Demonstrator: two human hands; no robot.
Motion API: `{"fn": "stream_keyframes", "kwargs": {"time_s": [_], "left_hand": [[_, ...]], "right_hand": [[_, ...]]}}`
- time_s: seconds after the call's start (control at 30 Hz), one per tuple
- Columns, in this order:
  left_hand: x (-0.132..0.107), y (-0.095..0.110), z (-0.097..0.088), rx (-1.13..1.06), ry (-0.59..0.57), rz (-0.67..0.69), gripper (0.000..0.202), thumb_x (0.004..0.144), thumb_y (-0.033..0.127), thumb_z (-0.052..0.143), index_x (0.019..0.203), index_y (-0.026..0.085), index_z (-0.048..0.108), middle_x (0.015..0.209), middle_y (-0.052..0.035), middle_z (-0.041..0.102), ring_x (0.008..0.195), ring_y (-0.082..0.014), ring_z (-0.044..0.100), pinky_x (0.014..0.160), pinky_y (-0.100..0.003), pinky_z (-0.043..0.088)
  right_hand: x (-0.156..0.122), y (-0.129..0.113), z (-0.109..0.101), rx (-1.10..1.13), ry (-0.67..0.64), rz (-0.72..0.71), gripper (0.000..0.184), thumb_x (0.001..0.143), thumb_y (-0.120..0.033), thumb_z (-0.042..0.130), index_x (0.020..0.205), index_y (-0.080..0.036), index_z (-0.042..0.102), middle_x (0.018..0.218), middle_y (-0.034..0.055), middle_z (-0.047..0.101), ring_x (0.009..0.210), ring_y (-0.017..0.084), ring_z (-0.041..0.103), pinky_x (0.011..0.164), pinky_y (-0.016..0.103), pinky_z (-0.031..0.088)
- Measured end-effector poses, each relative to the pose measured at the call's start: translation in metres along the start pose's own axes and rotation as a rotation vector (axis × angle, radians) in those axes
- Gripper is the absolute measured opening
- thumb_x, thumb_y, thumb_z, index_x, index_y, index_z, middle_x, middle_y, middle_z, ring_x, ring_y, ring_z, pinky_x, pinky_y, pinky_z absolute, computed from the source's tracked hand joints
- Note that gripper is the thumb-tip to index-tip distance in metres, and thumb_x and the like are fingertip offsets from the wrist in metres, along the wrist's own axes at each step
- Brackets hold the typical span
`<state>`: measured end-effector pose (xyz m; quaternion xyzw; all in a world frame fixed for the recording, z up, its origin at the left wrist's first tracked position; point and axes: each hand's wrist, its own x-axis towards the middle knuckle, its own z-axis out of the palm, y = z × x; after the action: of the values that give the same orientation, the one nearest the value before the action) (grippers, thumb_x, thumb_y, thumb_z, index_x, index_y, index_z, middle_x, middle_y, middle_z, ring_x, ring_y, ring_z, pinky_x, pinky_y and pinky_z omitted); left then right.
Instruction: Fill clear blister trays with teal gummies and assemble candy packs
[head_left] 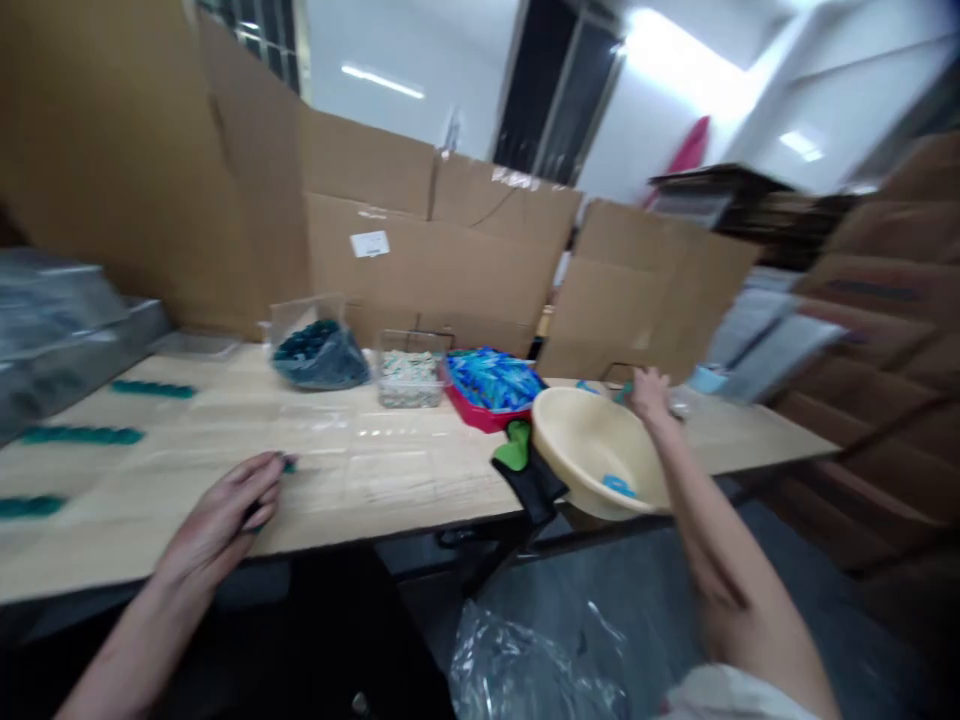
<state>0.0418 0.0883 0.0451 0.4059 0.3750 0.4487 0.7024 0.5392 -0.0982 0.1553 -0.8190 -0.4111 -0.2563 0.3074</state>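
Note:
My left hand [225, 515] rests on the near edge of the wooden table [390, 470], fingers curled over a small teal piece [289, 464] that peeks out at the fingertips. My right hand [649, 392] reaches far right, past the rim of a cream plastic basin [592, 445], fingers closed around something small and teal that blur keeps me from naming. A blue piece [619, 487] lies inside the basin.
Rows of teal pieces [81, 436] lie at the left. A clear bag of dark teal parts [319, 352], a clear tub [409, 378] and a red tray of blue packets [491, 385] stand at the back. Cardboard boxes [420, 240] wall the table. A green-black tool [525, 465] hangs at the edge.

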Motion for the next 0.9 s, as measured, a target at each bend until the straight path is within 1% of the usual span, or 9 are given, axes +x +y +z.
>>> {"fn": "stream_keyframes", "kwargs": {"time_s": [0.07,0.1,0.2,0.3,0.37,0.5,0.67,0.83,0.9], "left_hand": [[0.000,-0.003,0.005,-0.023,-0.029,0.029,0.033,0.056,0.023,0.079,0.082,0.012,0.063,0.065,0.0008,0.057,0.043,-0.0004,0.036,0.032,-0.009,0.024],[0.000,-0.004,0.007,-0.030,-0.045,0.043,0.034,0.056,0.023,0.079,0.084,0.012,0.063,0.071,-0.0011,0.059,0.044,0.0002,0.036,0.032,-0.009,0.024],[0.002,-0.009,0.012,-0.037,-0.054,0.105,0.034,0.060,0.028,0.076,0.086,0.010,0.062,0.086,-0.0076,0.064,0.045,0.0004,0.036,0.034,-0.011,0.023],[-0.005,-0.009,0.012,0.021,-0.028,0.203,0.035,0.063,0.032,0.073,0.089,0.011,0.063,0.079,-0.0060,0.063,0.044,-0.0008,0.036,0.035,-0.013,0.023],[-0.012,-0.007,0.006,0.086,0.011,0.266,0.036,0.065,0.035,0.072,0.091,0.012,0.064,0.070,-0.0028,0.061,0.043,-0.0015,0.037,0.036,-0.014,0.024],[-0.024,0.002,-0.019,0.184,0.116,0.329,0.039,0.065,0.040,0.070,0.093,0.013,0.065,0.070,-0.0016,0.060,0.043,-0.0019,0.038,0.037,-0.016,0.024],[-0.024,0.007,-0.050,0.176,0.176,0.334,0.041,0.065,0.043,0.069,0.094,0.013,0.066,0.078,-0.0037,0.062,0.045,-0.0025,0.041,0.038,-0.017,0.024],[-0.017,0.007,-0.070,0.206,0.163,0.318,0.043,0.070,0.043,0.065,0.100,0.012,0.064,0.060,0.0001,0.056,0.042,-0.0037,0.039,0.038,-0.017,0.023],[-0.014,0.006,-0.075,0.309,0.234,0.383,0.040,0.072,0.043,0.063,0.099,0.013,0.064,0.063,-0.0010,0.059,0.043,-0.0053,0.043,0.040,-0.018,0.030]], "right_hand": [[-0.011,-0.041,0.027,0.099,-0.073,-0.054,0.017,0.077,-0.022,0.057,0.087,-0.013,0.066,0.096,0.0193,0.061,0.096,0.030,0.056,0.085,0.049,0.038],[-0.023,-0.071,0.040,0.235,-0.167,-0.147,0.018,0.077,-0.024,0.057,0.091,-0.016,0.066,0.095,0.0163,0.063,0.090,0.027,0.058,0.082,0.045,0.041],[-0.088,-0.182,0.069,0.728,-0.509,-0.344,0.018,0.080,-0.033,0.056,0.089,-0.021,0.066,0.090,0.0069,0.067,0.080,0.020,0.062,0.074,0.036,0.049],[-0.153,-0.281,0.086,1.062,-0.791,-0.295,0.024,0.078,-0.037,0.058,0.091,-0.018,0.066,0.082,0.0054,0.068,0.072,0.018,0.065,0.069,0.032,0.052],[-0.177,-0.324,0.100,1.243,-0.904,-0.190,0.030,0.075,-0.041,0.061,0.091,-0.017,0.065,0.077,0.0049,0.068,0.069,0.018,0.066,0.067,0.031,0.054],[-0.186,-0.363,0.121,1.372,-1.023,-0.091,0.033,0.071,-0.045,0.064,0.085,-0.016,0.065,0.070,0.0039,0.067,0.065,0.017,0.066,0.067,0.032,0.054],[-0.192,-0.386,0.129,1.417,-1.106,-0.087,0.032,0.069,-0.044,0.066,0.084,-0.016,0.067,0.069,0.0041,0.069,0.066,0.017,0.066,0.072,0.033,0.054],[-0.201,-0.406,0.139,1.417,-1.139,-0.047,0.034,0.066,-0.045,0.068,0.083,-0.016,0.066,0.066,0.0037,0.068,0.064,0.018,0.066,0.073,0.036,0.054],[-0.201,-0.413,0.144,1.411,-1.164,-0.048,0.035,0.067,-0.046,0.067,0.083,-0.015,0.065,0.064,0.0038,0.067,0.062,0.018,0.066,0.072,0.036,0.054]]}}
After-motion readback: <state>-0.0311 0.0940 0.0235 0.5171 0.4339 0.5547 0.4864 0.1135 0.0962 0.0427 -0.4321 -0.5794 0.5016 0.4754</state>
